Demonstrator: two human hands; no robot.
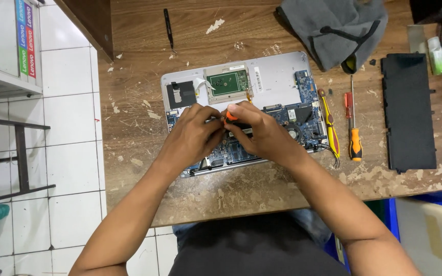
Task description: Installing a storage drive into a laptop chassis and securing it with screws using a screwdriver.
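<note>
Presently, both hands meet over the middle of the opened laptop (241, 110), which lies on the worn wooden table (231, 189). The right hand (264, 135) is closed around a small orange-handled screwdriver (230, 116), whose cap shows between thumb and forefinger. The left hand (193, 134) is curled, fingertips pressed down beside the tool on the exposed blue circuit board (303, 110); whether it pinches anything cannot be told. Risk noted: the tip is hidden under the fingers, so a slip could score the board or nearby cables, and a loosened screw could drop among the components. Outward to the right lie a yellow-handled tool (329, 128), an orange-handled screwdriver (354, 130) and a black battery pack (409, 112); a grey cloth (333, 25) and black tweezers (168, 28) lie beyond.
</note>
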